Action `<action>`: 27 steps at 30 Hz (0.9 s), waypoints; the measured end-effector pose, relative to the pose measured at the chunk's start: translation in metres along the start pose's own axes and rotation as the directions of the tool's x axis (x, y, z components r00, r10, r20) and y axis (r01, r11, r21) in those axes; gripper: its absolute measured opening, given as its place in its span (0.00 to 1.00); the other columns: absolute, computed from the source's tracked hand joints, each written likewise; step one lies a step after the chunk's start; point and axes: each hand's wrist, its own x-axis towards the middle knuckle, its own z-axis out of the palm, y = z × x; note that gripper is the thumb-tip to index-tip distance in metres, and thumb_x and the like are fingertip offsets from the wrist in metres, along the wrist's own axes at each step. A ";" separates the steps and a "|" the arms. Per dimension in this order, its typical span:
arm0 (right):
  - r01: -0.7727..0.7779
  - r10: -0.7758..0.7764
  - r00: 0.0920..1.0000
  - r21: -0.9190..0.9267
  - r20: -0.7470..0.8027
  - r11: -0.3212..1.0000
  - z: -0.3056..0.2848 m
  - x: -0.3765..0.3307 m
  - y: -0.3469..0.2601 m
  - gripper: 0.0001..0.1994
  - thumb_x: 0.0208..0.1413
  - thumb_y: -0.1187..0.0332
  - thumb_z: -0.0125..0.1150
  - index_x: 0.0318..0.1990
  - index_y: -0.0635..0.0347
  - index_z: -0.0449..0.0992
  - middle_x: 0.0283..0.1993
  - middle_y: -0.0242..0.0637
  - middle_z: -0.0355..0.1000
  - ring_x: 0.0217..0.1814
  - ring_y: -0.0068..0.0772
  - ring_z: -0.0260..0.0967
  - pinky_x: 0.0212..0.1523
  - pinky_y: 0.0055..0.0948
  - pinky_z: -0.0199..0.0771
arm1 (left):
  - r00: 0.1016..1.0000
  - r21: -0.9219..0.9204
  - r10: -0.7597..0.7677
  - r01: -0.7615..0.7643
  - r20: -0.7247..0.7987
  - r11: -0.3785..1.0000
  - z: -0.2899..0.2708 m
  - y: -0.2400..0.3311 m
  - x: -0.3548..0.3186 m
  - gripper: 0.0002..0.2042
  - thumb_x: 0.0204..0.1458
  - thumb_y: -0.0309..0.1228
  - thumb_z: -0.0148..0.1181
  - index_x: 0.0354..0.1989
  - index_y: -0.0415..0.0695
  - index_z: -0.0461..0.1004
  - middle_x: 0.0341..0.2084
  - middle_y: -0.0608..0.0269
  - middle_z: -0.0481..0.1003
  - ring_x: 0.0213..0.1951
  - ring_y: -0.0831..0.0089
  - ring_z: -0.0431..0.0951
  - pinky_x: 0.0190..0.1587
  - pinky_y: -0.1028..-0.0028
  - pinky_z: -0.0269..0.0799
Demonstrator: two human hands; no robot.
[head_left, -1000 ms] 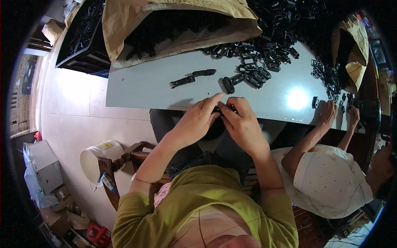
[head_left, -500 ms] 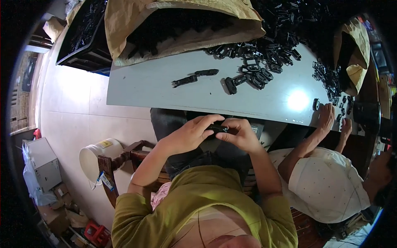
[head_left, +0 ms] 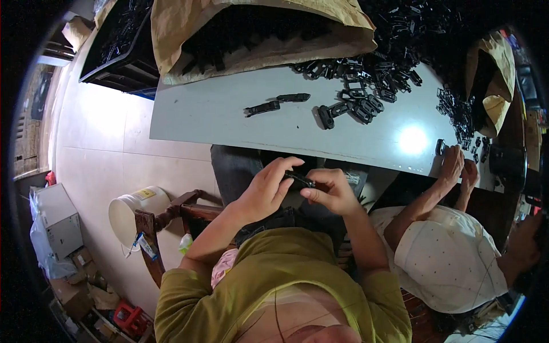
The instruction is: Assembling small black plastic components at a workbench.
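Note:
Both of my hands meet over my lap, just below the table's near edge. My left hand [head_left: 264, 191] and my right hand [head_left: 330, 191] pinch the two ends of a small black plastic part [head_left: 299, 180] between their fingertips. On the pale grey table [head_left: 206, 117] lie two long black parts [head_left: 277, 103] on their own, with a heap of similar black parts [head_left: 366, 86] to their right.
A large brown paper sack [head_left: 257, 34] lies open at the table's far side. A person in a white shirt [head_left: 446, 257] sits at my right, both hands at the table edge. A white bucket [head_left: 134, 211] and a wooden chair [head_left: 171, 220] stand at my left.
My hands have drawn back from the table's edge toward my lap, carrying the small black part with them. The person at my right has kept their hands at the table edge.

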 end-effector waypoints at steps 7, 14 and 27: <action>-0.016 -0.119 0.980 -0.653 -0.161 0.757 -0.004 0.013 -0.018 0.18 0.43 0.61 0.71 0.34 0.66 0.75 0.27 0.40 0.69 0.25 0.29 0.68 0.27 0.26 0.68 | 0.974 0.304 -0.073 0.006 0.213 0.953 -0.021 -0.014 0.002 0.16 0.54 0.31 0.54 0.52 0.47 0.68 0.43 0.53 0.69 0.46 0.56 0.70 0.49 0.63 0.67; -0.192 -0.648 0.715 -0.965 -0.261 0.177 -0.016 0.068 -0.004 0.10 0.45 0.72 0.64 0.37 0.60 0.72 0.39 0.40 0.67 0.36 0.45 0.68 0.30 0.36 0.70 | 0.956 0.606 -0.010 0.193 -0.292 0.771 -0.036 -0.044 0.069 0.15 0.46 0.28 0.62 0.43 0.42 0.70 0.41 0.55 0.68 0.43 0.59 0.70 0.43 0.64 0.69; -0.129 -0.390 0.841 -0.838 -0.376 0.530 -0.004 0.053 -0.002 0.14 0.39 0.76 0.61 0.38 0.62 0.71 0.38 0.44 0.67 0.37 0.48 0.69 0.36 0.38 0.71 | 0.929 -0.230 -0.310 0.263 -0.200 0.937 -0.017 -0.042 0.053 0.10 0.52 0.25 0.59 0.43 0.42 0.72 0.29 0.66 0.71 0.26 0.81 0.70 0.29 0.78 0.67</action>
